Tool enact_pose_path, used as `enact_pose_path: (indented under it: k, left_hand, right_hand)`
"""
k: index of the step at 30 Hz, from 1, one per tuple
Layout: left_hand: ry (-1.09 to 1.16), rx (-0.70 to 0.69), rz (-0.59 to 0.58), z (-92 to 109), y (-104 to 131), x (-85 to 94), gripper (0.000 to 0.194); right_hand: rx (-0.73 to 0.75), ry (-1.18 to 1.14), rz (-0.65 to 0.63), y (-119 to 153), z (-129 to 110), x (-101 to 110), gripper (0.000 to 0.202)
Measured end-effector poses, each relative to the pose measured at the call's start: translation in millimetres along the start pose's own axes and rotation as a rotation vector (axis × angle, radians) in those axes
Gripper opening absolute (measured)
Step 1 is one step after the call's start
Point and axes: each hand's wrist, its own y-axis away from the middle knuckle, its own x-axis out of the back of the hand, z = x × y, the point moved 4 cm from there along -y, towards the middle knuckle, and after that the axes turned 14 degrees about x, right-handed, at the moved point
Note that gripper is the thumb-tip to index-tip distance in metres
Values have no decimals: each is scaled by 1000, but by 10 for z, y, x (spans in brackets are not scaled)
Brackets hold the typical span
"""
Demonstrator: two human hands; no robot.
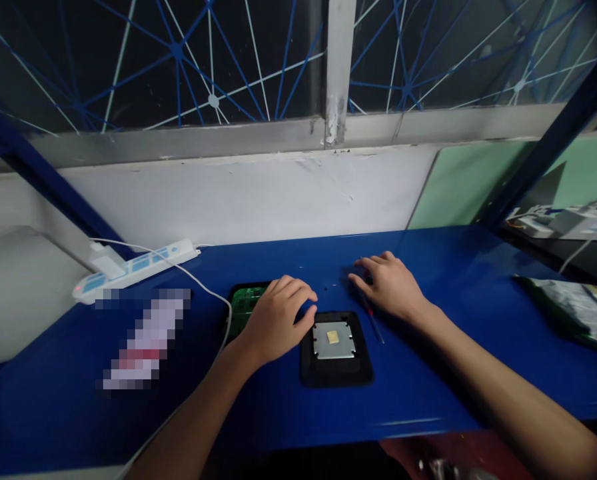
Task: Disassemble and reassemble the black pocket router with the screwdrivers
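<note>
- Screwdriver (378, 331), slim, red-banded: laid on the blue desk (428, 400), right of the black cover (336, 375); its handle end is mostly hidden by the right hand (386, 283).
- Right hand: fingers lowered about the handle; whether the grip is clamped on it cannot be told.
- Left hand (281, 317): held between cover and black housing (248, 285); thumb and forefinger apart, nothing seen gripped.
- Step in hand, as judged: handling of the screwdriver, beside two device parts laid apart.
- Next move, as judged: a sure pinch on the handle would be called for.
- Black housing: green circuit board (243, 305) contained, partly covered by the left hand.
- Black cover: metal plate (347, 349) set within, pale yellow square pad (332, 337) borne near its centre.
- Power strip (146, 268): one white charger (108, 262) plugged in.
- Foil bag (573, 310), far right: contents not shown.
</note>
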Motion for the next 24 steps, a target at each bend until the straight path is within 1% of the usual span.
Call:
enact_pose_path:
  k: [4, 7, 11, 14, 17, 20, 24]
  left_hand:
    - [-21, 10, 68, -29, -18, 24, 17]
    - [-35, 15, 99, -53, -27, 29, 16]
    - [-36, 36, 125, -99, -37, 27, 14]
    - [-40, 40, 126, -118, -42, 19, 14]
    - [-46, 37, 126, -120, -44, 15, 14]
    - [-55, 49, 129, -125, -47, 23, 15]
    - [-53, 66, 138, -141, -47, 34, 14]
  right_hand:
    - [21, 18, 5, 13, -44, 0, 38]
    - [41, 16, -22, 22, -72, -20, 37]
    - [45, -29, -76, 25, -77, -59, 33]
    - [38, -73, -92, 15, -84, -69, 31]
    - [26, -150, -83, -3, -103, -73, 30]
    - [-12, -252, -64, -19, -106, -78, 35]
    - [-95, -392, 21, -38, -85, -30, 35]
